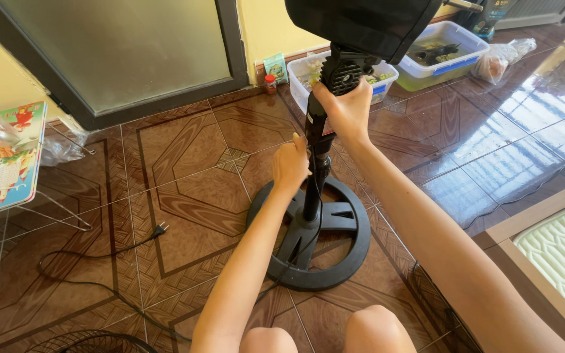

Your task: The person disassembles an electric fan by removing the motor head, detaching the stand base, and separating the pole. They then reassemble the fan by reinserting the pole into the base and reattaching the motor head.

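Note:
A black stand fan stands on the brown tiled floor in front of my knees: a round base [335, 258], a thin upright pole [313, 196] and a dark motor housing [361, 23] at the top. My right hand [344, 111] grips the neck just below the housing. My left hand [290, 163] is closed on the pole lower down, at its left side. The fan's black cord [99, 258] trails left across the tiles to a loose plug [160, 229].
Two clear plastic tubs [449, 33] with small items stand by the yellow wall. A low colourful table [8, 163] is at the left, a wire fan grille [89, 343] at the bottom left, a wooden-framed mat [557, 252] at the right, and a plastic bag [501, 59] far right.

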